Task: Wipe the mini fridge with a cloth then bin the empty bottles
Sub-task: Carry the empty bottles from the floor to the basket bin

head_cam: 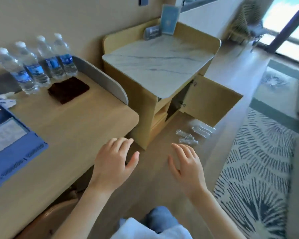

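Hands spread and empty, left hand (113,163), right hand (186,167), above floor, near empty bottles (195,133)

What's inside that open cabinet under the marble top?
Through the open door the cabinet interior looks dark; whatever stands inside cannot be made out. Light wooden shelves show on its left. Crushed bottles lie outside, on the floor.

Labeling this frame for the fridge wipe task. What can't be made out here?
Head view only:
- Mini fridge: hidden in the dark opening behind the open cabinet door.
- Bin: none in frame.
- Clear bottles on the floor: blurred, count unclear.
- Dark cloth on the desk: fabric detail too soft.
- Blue folder: cut by left edge, text unreadable.
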{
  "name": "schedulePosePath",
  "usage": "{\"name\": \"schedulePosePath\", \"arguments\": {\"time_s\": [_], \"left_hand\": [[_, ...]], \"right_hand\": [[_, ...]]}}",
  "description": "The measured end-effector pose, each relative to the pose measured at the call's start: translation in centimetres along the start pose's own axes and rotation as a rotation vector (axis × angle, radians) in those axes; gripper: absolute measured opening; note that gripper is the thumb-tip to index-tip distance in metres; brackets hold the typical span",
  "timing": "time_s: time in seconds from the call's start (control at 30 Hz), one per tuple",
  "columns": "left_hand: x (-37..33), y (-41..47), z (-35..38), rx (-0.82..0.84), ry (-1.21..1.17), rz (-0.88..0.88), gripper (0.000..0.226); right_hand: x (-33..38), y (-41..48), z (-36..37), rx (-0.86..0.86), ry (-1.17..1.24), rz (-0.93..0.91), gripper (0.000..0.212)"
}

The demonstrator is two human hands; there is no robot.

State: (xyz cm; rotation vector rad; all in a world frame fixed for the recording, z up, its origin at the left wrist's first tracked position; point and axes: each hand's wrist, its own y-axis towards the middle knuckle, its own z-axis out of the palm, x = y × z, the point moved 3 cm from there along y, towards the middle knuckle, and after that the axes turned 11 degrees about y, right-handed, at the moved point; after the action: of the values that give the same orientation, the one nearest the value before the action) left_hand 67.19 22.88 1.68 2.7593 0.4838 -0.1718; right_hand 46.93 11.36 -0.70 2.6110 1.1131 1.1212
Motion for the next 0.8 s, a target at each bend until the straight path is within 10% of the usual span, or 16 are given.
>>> {"name": "schedulePosePath", "arguments": {"time_s": [0.47,0.8], "left_hand": [[-18.8,5.1,9.4,0.202,-0.076,0.411,0.043],[-28.8,10.3,14.1,0.233,-0.068,0.416,0.047]], "right_hand": [[-14.2,-10.8,-12.0,-0.219,-0.195,0.494,0.039],[-24.7,-10.0,-18.6,-0.231,-0.209,0.515,0.028]]}}
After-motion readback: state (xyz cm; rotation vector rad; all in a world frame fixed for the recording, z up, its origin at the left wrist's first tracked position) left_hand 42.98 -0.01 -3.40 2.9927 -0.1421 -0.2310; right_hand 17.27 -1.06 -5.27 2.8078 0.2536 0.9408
